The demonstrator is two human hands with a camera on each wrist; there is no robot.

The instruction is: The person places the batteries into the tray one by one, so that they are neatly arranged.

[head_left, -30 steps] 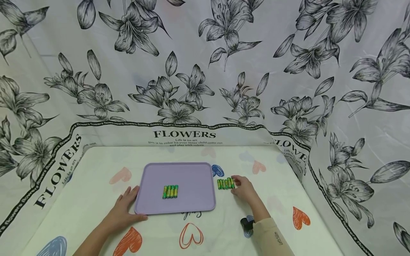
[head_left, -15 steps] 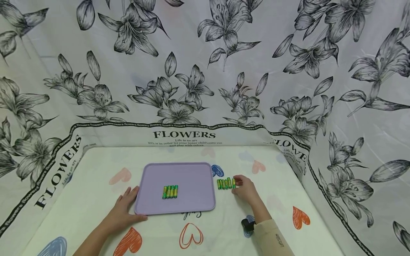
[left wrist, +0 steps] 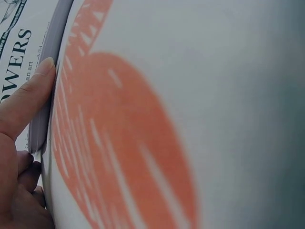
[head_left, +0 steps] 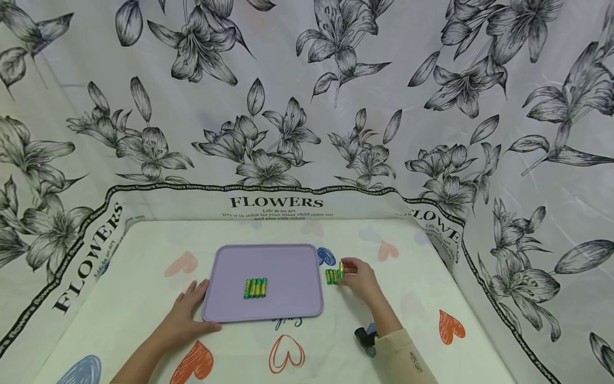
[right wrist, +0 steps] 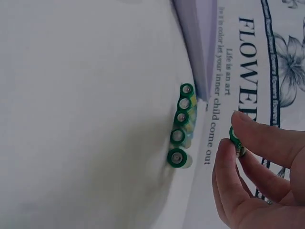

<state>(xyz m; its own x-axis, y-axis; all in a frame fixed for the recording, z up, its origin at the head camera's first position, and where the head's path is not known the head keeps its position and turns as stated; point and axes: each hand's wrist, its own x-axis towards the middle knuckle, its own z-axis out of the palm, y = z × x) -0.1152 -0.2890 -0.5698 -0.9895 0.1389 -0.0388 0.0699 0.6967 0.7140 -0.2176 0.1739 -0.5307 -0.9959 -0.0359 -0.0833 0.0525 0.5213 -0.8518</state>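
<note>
- In the head view, with clock positions read from its middle, a lilac tray (head_left: 290,261) lies flat on the cloth-covered surface (head_left: 120,298).
- Four green-and-yellow batteries (head_left: 255,288) lie side by side on the tray, just off its middle toward 8 o'clock.
- At 3 o'clock, just beside the tray on the cloth, is a row of batteries (head_left: 329,277); the right wrist view shows five.
- The right hand (head_left: 360,278), also at 3 o'clock, pinches a single battery (right wrist: 238,144) between thumb and fingers, apart from that row in the wrist view.
- The left hand (head_left: 184,318) touches the tray's corner at 8 o'clock, fingers extended, thumb along the near edge.
- A printed orange heart (head_left: 194,364) shows on the cloth between 7 and 8 o'clock.
- At 12 o'clock, beyond the surface, hangs a flower-print curtain (head_left: 283,133).
</note>
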